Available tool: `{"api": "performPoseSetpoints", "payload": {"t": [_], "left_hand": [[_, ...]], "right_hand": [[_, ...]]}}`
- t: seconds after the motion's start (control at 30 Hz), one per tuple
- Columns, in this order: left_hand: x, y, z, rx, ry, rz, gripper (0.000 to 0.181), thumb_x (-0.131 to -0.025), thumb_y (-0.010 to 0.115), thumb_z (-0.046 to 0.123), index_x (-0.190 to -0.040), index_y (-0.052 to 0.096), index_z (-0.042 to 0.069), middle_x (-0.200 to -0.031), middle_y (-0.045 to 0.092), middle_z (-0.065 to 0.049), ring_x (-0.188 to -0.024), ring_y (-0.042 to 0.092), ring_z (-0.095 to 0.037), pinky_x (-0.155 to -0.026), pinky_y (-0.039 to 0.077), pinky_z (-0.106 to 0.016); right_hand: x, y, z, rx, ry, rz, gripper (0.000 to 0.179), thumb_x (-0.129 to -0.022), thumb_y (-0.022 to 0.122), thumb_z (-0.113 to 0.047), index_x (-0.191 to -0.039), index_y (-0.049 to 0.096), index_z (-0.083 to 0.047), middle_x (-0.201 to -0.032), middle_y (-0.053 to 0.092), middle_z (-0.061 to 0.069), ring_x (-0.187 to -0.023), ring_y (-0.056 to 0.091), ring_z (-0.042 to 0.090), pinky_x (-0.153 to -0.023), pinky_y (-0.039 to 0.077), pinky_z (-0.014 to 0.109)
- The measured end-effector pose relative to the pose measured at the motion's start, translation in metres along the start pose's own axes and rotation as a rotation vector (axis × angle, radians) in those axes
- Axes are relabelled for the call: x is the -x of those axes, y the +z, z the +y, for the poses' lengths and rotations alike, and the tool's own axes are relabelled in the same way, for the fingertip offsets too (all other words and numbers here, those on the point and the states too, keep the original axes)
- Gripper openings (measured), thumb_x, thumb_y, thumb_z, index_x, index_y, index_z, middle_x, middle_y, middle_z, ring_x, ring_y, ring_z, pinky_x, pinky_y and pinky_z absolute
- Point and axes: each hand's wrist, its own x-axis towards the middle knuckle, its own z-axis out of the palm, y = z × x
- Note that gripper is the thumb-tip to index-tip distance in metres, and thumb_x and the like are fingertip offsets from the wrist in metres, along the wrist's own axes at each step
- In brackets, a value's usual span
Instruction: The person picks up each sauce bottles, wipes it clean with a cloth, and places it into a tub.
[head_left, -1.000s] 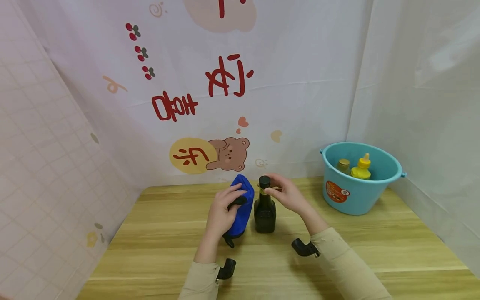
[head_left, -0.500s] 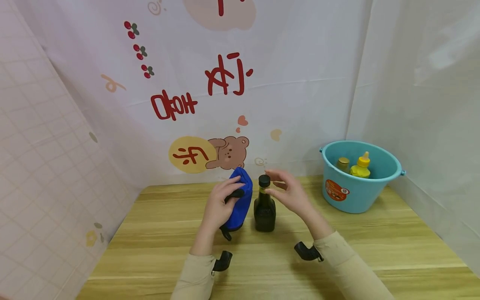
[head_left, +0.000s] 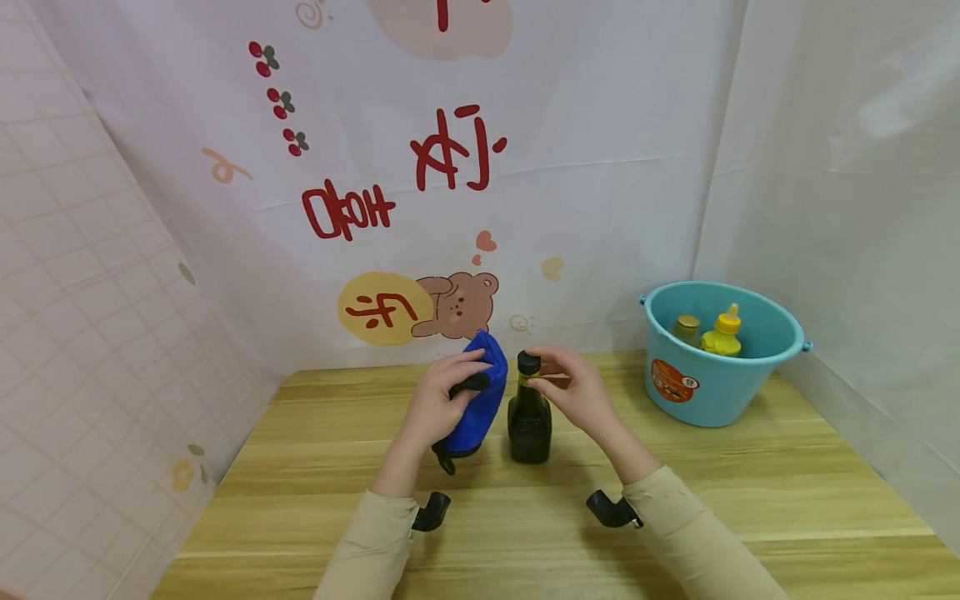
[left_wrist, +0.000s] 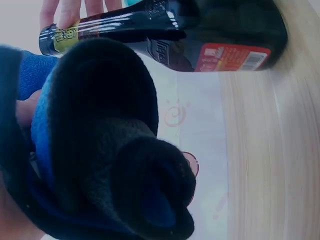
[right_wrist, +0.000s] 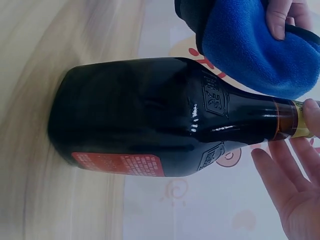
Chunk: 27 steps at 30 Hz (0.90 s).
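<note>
A dark glass sauce bottle (head_left: 529, 429) with a black cap stands upright on the table. My right hand (head_left: 576, 390) pinches its neck just under the cap. In the right wrist view the thumb (right_wrist: 311, 116) lies on the gold neck band, with fingers on the other side. The bottle's red label (right_wrist: 117, 164) shows low on its body. To the left of it, my left hand (head_left: 442, 396) grips a folded blue cloth (head_left: 480, 412) with black edging. In the left wrist view the cloth's dark folded edge (left_wrist: 155, 185) hangs in front, hiding most of the hand.
A light blue bucket (head_left: 686, 392) stands at the back right, holding a yellow squeeze bottle (head_left: 722, 340) and a gold-capped jar (head_left: 686, 328). A printed white curtain (head_left: 600, 208) closes off the back of the wooden table (head_left: 525, 533).
My left hand and the cloth have shifted slightly left and up, away from the bottle. My right hand's fingers spread from the neck half a second ago and have closed on it again.
</note>
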Motion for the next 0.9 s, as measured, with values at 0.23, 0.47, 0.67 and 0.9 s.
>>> {"api": "performPoseSetpoints", "payload": {"t": [0.23, 0.47, 0.67, 0.9], "left_hand": [[-0.004, -0.004, -0.005, 0.026, -0.002, -0.024, 0.036, -0.085, 0.071, -0.009, -0.116, 0.074, 0.009, -0.133, 0.062, -0.007, -0.128, 0.053, -0.029, -0.107, 0.039, -0.048], [-0.01, -0.003, -0.001, 0.055, 0.044, -0.016, 0.035, -0.086, 0.071, -0.006, -0.116, 0.074, 0.011, -0.134, 0.062, -0.005, -0.129, 0.051, -0.029, -0.107, 0.039, -0.05], [-0.01, 0.007, -0.001, 0.087, 0.047, -0.067, 0.034, -0.087, 0.07, -0.006, -0.117, 0.074, 0.011, -0.135, 0.062, -0.005, -0.129, 0.052, -0.028, -0.106, 0.041, -0.049], [-0.006, 0.017, -0.003, 0.13, 0.038, -0.089, 0.032, -0.09, 0.067, -0.005, -0.117, 0.073, 0.01, -0.136, 0.061, -0.005, -0.129, 0.052, -0.028, -0.106, 0.04, -0.05]], "right_hand": [[0.001, 0.0, 0.002, 0.004, 0.042, -0.008, 0.044, -0.086, 0.075, -0.001, -0.127, 0.065, -0.013, -0.12, 0.064, 0.01, -0.098, 0.068, 0.029, -0.077, 0.059, 0.035], [0.001, 0.0, 0.001, 0.003, 0.047, -0.003, 0.043, -0.086, 0.074, -0.001, -0.127, 0.065, -0.012, -0.123, 0.064, 0.011, -0.098, 0.068, 0.03, -0.077, 0.059, 0.037], [0.001, 0.001, 0.003, 0.012, 0.052, -0.005, 0.042, -0.086, 0.074, 0.0, -0.126, 0.066, -0.012, -0.124, 0.064, 0.01, -0.098, 0.068, 0.029, -0.077, 0.059, 0.038], [0.0, 0.0, 0.003, -0.001, 0.043, -0.001, 0.041, -0.086, 0.074, 0.0, -0.124, 0.067, -0.013, -0.124, 0.065, 0.009, -0.097, 0.069, 0.028, -0.077, 0.059, 0.04]]}}
